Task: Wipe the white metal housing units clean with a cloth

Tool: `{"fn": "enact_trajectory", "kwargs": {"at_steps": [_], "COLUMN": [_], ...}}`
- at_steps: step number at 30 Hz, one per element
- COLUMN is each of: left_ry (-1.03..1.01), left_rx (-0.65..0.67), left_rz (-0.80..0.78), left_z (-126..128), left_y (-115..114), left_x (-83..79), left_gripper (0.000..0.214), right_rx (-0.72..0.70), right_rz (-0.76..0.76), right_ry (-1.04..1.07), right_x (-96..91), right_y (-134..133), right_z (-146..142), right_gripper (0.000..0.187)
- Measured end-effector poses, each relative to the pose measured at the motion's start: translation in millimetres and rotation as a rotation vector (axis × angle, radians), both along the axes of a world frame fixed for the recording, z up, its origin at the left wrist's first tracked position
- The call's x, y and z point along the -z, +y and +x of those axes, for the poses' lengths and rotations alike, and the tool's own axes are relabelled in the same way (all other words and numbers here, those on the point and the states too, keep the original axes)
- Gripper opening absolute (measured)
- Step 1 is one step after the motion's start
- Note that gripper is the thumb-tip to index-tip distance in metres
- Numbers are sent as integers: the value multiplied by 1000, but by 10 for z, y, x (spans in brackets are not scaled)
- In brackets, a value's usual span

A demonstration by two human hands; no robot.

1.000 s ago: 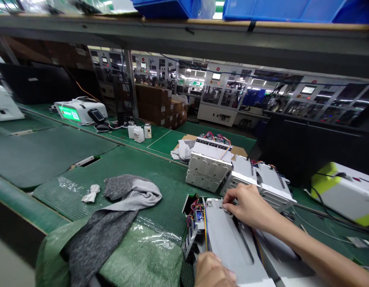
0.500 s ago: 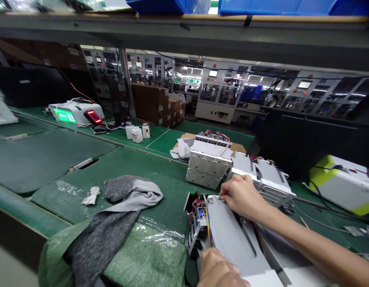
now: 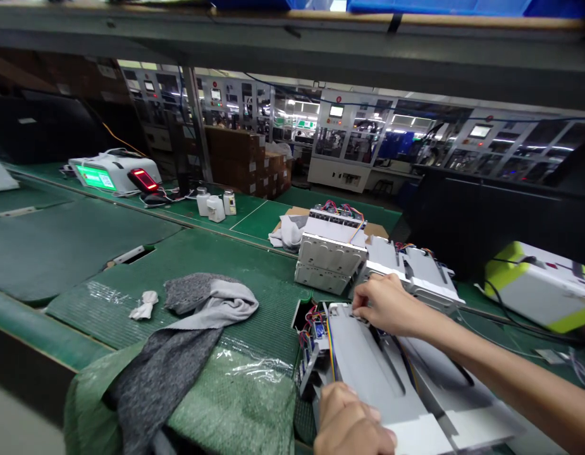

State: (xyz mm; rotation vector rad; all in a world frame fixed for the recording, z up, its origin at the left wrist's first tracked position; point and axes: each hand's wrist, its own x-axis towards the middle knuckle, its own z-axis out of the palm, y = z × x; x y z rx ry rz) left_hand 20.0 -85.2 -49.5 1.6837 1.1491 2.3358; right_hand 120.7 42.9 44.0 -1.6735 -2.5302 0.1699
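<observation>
A grey metal unit (image 3: 363,360), with exposed wiring and blue boards (image 3: 319,330) along its left side, lies tilted in front of me at the lower right. My left hand (image 3: 351,420) has its fingers curled over the unit's near left edge. At the far end, my right hand (image 3: 384,304) is closed in a pinch against the unit's top corner. Whatever sits between those fingertips is hidden. A rainbow ribbon cable (image 3: 331,351) runs along the unit's left edge, and a second grey panel (image 3: 448,385) lies beneath my right forearm.
Behind the unit stand similar metal units (image 3: 331,253) with wires on top. A grey cloth (image 3: 178,354) drapes over a green woven sack (image 3: 240,404) at left. Farther off are a white box with a green screen (image 3: 114,174) and a white-and-lime device (image 3: 541,287). A shelf beam (image 3: 292,54) crosses overhead.
The view has shifted slightly, and more of the second grey panel shows. Both hands stay at the same places on the unit, with the right fingers still pinched at its far corner.
</observation>
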Motion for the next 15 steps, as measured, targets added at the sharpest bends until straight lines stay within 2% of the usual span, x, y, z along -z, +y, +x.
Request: {"fn": "enact_trajectory", "kwargs": {"at_steps": [4, 7, 11, 15], "left_ry": [-21, -7, -55, -110], "left_rx": [29, 63, 49, 10], "left_rz": [20, 1, 24, 28], "left_z": [-8, -26, -7, 39], "left_y": [-1, -16, -14, 4], "left_x": [-16, -19, -16, -28], "left_gripper": [27, 20, 21, 23], "right_rx": [44, 38, 36, 86], "right_rz": [60, 33, 56, 89], "right_ry": [23, 39, 53, 108], "right_x": [18, 42, 53, -14], "right_y": [-14, -41, -3, 72], "right_z": [15, 38, 30, 98], "right_gripper": [16, 12, 13, 16]}}
